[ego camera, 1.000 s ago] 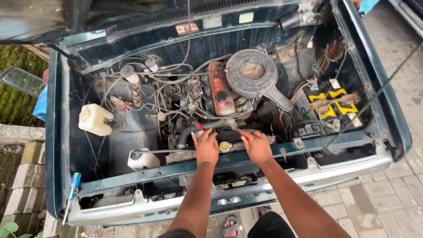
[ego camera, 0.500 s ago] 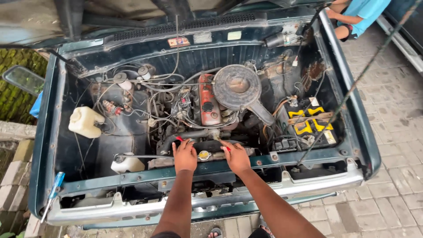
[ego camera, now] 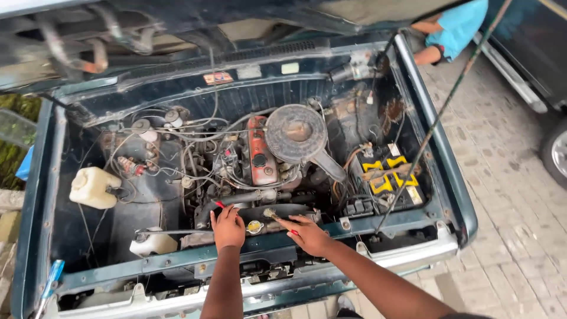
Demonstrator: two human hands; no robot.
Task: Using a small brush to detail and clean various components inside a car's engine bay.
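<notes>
An open engine bay point(ego camera: 77, 248) of a dark green car is seen from above, and the radiator cap point(ego camera: 254, 227) at its front edge is taken as the landmark. Just to the left of the cap, the left hand point(ego camera: 228, 227) is laid flat on the radiator top, its fingers held loosely together and nothing gripped. Just to the right of the cap, the right hand point(ego camera: 307, 233) is stretched out with the fingers pointing towards it; a small brush point(ego camera: 273, 215) is pinched at the fingertips, its bristles beside the cap. Behind the cap, a round air cleaner point(ego camera: 296, 133) and a red valve cover point(ego camera: 260, 150) are seen. Far to the left of the cap, a white reservoir point(ego camera: 93, 187) is mounted, and to the right, a battery point(ego camera: 387, 177) with yellow caps is set. A person in a blue top point(ego camera: 458, 26) is crouched well beyond the bay's far right corner.
</notes>
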